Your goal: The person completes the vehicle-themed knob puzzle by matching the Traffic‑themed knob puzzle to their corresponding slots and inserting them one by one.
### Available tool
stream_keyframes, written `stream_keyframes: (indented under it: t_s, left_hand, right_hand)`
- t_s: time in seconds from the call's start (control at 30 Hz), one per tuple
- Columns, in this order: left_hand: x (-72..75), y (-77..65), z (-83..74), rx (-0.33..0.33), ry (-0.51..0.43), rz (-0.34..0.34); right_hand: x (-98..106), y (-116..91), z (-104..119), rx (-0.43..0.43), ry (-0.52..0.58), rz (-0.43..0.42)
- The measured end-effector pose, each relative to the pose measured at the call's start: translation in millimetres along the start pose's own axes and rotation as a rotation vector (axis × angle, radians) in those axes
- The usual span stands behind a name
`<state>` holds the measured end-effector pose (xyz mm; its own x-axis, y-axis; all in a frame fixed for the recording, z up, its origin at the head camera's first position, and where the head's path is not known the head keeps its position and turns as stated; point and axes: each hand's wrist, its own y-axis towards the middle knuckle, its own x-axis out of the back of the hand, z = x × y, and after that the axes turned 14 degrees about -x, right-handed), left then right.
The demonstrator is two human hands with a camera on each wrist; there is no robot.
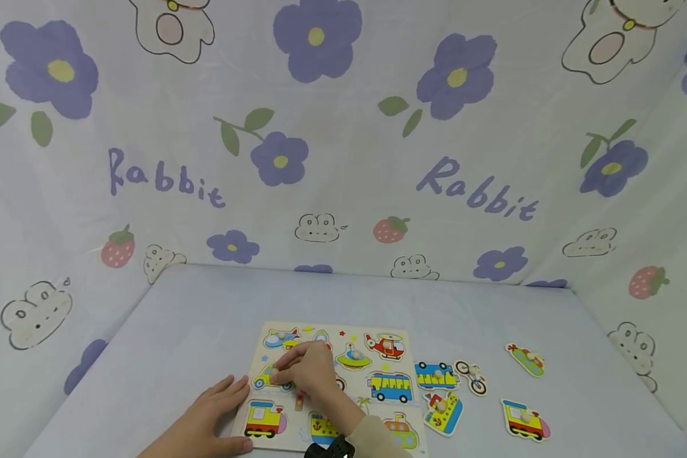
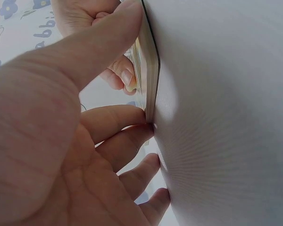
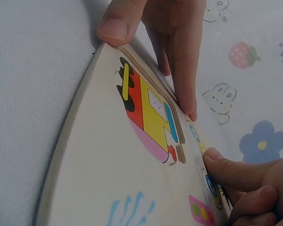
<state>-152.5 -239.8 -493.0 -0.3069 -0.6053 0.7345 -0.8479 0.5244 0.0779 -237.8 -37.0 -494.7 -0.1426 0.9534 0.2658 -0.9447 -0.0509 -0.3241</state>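
A wooden puzzle board (image 1: 298, 413) printed with vehicles lies on the table. My right hand (image 1: 316, 370) is over its left half, thumb and fingers pinching a yellow-green car puzzle piece (image 1: 261, 380) at the car picture. In the right wrist view, the fingers hide most of the car. My left hand (image 1: 214, 410) rests at the board's near left corner; its fairly straight fingers touch the left edge, and the thumb touches the front edge. Train picture (image 3: 148, 110) shows beside that hand. Airplane piece (image 1: 282, 338) and UFO piece (image 1: 353, 357) sit in the board with knobs.
Right of the board lie loose pieces: an upside-down bus (image 1: 437, 376), a bicycle (image 1: 472, 378), a tilted ship (image 1: 443, 413), a submarine (image 1: 525, 360) and a train (image 1: 525, 420). A patterned curtain (image 1: 343, 191) hangs behind the white table (image 1: 206, 318).
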Motion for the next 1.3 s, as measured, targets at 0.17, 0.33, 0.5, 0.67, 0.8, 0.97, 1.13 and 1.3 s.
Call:
stream_keyframes:
  t_s: [0.17, 0.33, 0.5, 0.67, 0.8, 0.97, 1.13, 1.3]
  left_hand:
    - [0.9, -1.3, -1.6, -0.003, 0.009, -0.001]
    - [1.9, -0.6, -3.7, 0.021, 0.015, 0.004]
    - [1.4, 0.2, -2.8, 0.022, 0.009, 0.003]
    - [0.5, 1.1, -2.6, 0.041, -0.007, 0.001]
    - [1.2, 1.5, -2.8, 0.042, -0.005, 0.001]
    - [2.2, 0.5, -3.2, 0.025, -0.001, 0.002]
    - [2.1, 0.3, -4.0, 0.040, -0.006, 0.002]
    - [2.2, 0.1, -3.5, 0.031, -0.009, 0.004]
  right_hand:
    - [-0.3, -0.3, -0.4, 0.007, -0.011, 0.006]
    - [-0.3, 0.2, -0.6, 0.028, -0.029, -0.006]
    - [-1.1, -0.2, -1.2, 0.023, -0.024, -0.007]
    - [-1.9, -1.1, -2.0, 0.027, -0.017, -0.008]
    - [-2.4, -0.9, -2.3, 0.046, -0.009, -0.008]
    - [-2.7, -1.0, -2.1, 0.062, 0.008, -0.003]
    - [-2.1, -1.5, -2.6, 0.071, 0.015, 0.006]
    - [-1.8, -1.3, -4.4, 0.074, 0.009, 0.005]
